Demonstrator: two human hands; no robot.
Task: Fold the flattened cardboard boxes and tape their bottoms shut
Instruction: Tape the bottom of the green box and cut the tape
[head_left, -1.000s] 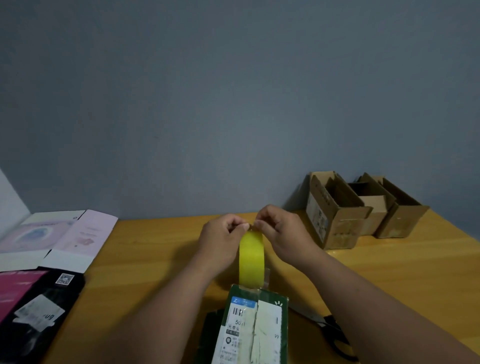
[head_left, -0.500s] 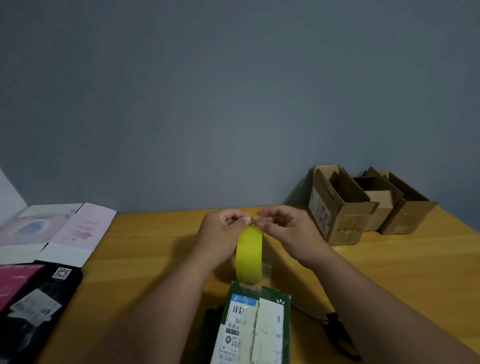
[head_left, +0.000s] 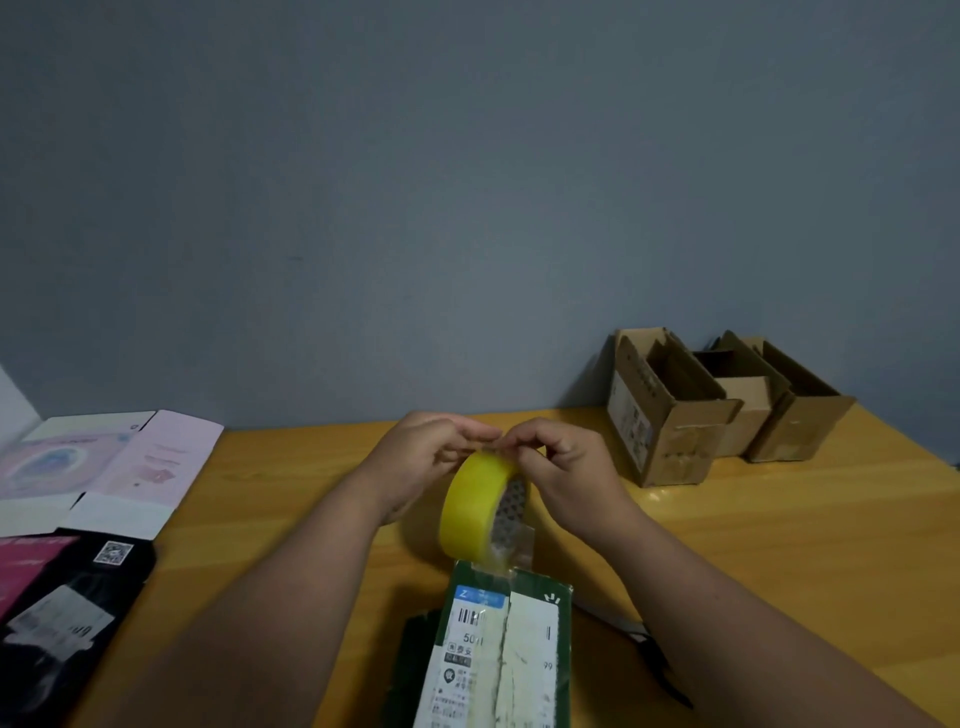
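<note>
The table (head_left: 291, 499) is smooth yellow wood with a soft shine. The tape roll (head_left: 475, 504) is shiny yellow plastic tape, and the green box (head_left: 498, 654) is cardboard with a white paper label (head_left: 475, 654) stuck on it and clear shiny tape at its top edge. The three brown boxes (head_left: 670, 415) are plain, dull cardboard, and the pink flat boxes (head_left: 104, 467) look like smooth printed card.

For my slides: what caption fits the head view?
Both hands grip a yellow tape roll above a green box.
</note>
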